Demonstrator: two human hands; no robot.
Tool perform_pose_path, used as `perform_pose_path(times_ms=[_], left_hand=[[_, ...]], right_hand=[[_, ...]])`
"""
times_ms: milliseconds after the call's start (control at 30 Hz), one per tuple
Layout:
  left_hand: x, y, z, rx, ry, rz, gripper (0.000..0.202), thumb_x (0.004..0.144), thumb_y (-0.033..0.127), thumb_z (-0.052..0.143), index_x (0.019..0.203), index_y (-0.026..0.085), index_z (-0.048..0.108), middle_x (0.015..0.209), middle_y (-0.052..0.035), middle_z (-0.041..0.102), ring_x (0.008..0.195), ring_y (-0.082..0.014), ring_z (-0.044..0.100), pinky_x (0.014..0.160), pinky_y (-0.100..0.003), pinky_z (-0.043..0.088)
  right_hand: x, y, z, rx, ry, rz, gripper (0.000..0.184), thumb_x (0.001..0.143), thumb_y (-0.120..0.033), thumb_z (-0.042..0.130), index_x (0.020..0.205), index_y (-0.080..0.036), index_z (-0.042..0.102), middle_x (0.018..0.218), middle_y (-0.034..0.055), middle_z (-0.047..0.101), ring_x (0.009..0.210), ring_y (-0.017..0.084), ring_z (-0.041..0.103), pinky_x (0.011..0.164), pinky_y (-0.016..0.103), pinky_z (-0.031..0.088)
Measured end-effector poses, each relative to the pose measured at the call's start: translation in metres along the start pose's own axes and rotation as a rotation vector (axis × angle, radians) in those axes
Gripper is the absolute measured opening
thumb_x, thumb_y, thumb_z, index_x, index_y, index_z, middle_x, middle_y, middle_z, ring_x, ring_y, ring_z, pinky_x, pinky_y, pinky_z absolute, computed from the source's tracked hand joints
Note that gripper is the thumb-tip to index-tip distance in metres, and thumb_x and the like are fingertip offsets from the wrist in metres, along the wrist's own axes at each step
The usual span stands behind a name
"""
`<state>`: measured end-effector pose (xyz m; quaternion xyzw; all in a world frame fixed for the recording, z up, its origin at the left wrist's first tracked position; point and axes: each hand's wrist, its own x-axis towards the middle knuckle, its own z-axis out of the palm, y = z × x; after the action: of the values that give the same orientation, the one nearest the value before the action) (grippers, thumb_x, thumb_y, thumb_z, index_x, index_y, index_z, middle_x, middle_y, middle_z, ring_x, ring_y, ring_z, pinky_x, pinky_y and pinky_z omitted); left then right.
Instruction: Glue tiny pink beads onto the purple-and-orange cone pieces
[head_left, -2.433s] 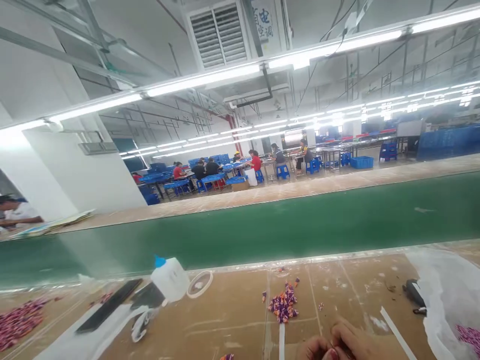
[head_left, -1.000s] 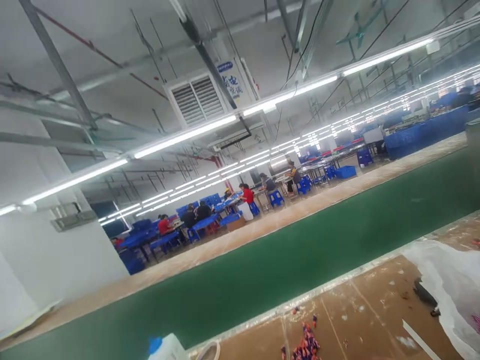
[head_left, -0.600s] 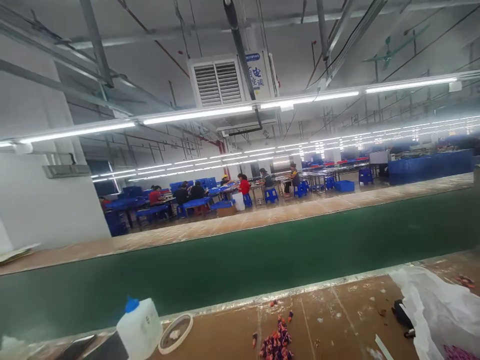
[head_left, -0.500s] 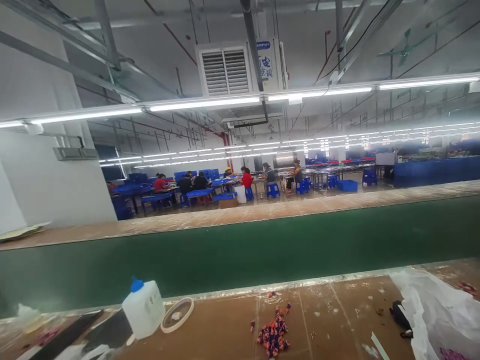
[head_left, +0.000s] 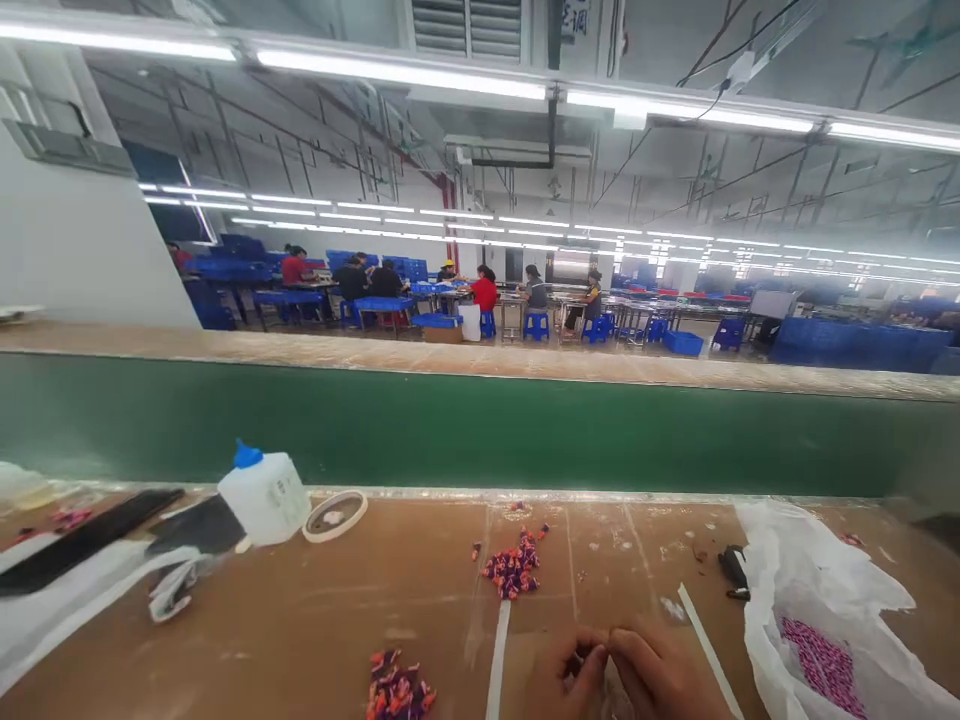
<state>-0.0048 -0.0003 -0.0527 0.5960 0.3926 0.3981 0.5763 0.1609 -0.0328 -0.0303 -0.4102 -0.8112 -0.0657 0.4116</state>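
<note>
While both hands sit low at the frame's bottom edge, fingertips meeting, the left hand [head_left: 562, 680] curls its fingers narrow around a small dark piece [head_left: 577, 659], too tiny to identify. The right hand [head_left: 664, 682] bunches tight against it; whether it grips too, I cannot tell. Either side of the hands lie a white strip [head_left: 497, 655] and a second strip [head_left: 709, 650]. Just beyond sits a purple-orange pile [head_left: 514, 570], with another pile [head_left: 397, 690] to the left. Far right is a plastic bag [head_left: 817, 590], far left a white bottle [head_left: 264, 497], and behind them the green belt [head_left: 450, 430].
</note>
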Motion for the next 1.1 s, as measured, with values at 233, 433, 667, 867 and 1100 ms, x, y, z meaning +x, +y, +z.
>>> perform_pose_path(times_ms=[233, 433, 667, 867, 1100], left_hand=[[-0.002, 0.026, 0.01, 0.029, -0.029, 0.123, 0.036, 0.085, 0.051, 0.057, 0.086, 0.02, 0.076, 0.077, -0.0036, 0.074, 0.07, -0.0154, 0.061, 0.068, -0.024, 0.045], [-0.006, 0.034, 0.009, 0.034, -0.025, 0.186, 0.031, 0.089, 0.042, 0.055, 0.087, 0.017, 0.073, 0.077, -0.0036, 0.072, 0.069, -0.0136, 0.059, 0.068, -0.025, 0.045], [-0.015, 0.038, 0.007, 0.059, -0.065, 0.193, 0.037, 0.093, 0.046, 0.051, 0.085, 0.014, 0.068, 0.074, -0.0033, 0.067, 0.067, -0.0118, 0.056, 0.067, -0.025, 0.045], [-0.019, 0.039, 0.004, 0.095, -0.046, 0.183, 0.03, 0.097, 0.038, 0.048, 0.086, 0.014, 0.063, 0.079, -0.0035, 0.065, 0.073, -0.0115, 0.057, 0.07, -0.025, 0.047], [-0.02, 0.042, 0.006, 0.186, -0.014, 0.428, 0.011, 0.096, 0.023, 0.052, 0.089, 0.018, 0.059, 0.075, 0.0, 0.063, 0.07, -0.0094, 0.056, 0.067, -0.021, 0.047]], right_hand=[[0.007, 0.001, -0.021, -0.008, -0.095, -0.025, 0.022, 0.095, -0.012, 0.044, 0.11, -0.023, 0.057, 0.083, 0.0058, 0.069, 0.071, 0.016, 0.068, 0.062, 0.026, 0.056], [0.007, -0.002, -0.029, 0.113, -0.126, 0.047, 0.024, 0.094, -0.009, 0.05, 0.11, -0.024, 0.059, 0.088, 0.005, 0.068, 0.08, 0.015, 0.068, 0.07, 0.026, 0.056], [0.008, -0.014, -0.035, 0.312, -0.023, 0.286, 0.018, 0.089, -0.012, 0.061, 0.101, -0.025, 0.059, 0.093, 0.0046, 0.063, 0.085, 0.016, 0.064, 0.074, 0.031, 0.055], [0.015, -0.025, -0.033, 0.553, -0.063, 0.478, 0.015, 0.091, -0.011, 0.056, 0.096, -0.025, 0.055, 0.088, 0.0026, 0.061, 0.081, 0.014, 0.061, 0.07, 0.029, 0.053], [0.028, -0.028, -0.038, 0.6, -0.087, 0.454, 0.025, 0.085, -0.003, 0.056, 0.092, -0.027, 0.054, 0.083, 0.0004, 0.061, 0.071, 0.013, 0.06, 0.061, 0.027, 0.049]])
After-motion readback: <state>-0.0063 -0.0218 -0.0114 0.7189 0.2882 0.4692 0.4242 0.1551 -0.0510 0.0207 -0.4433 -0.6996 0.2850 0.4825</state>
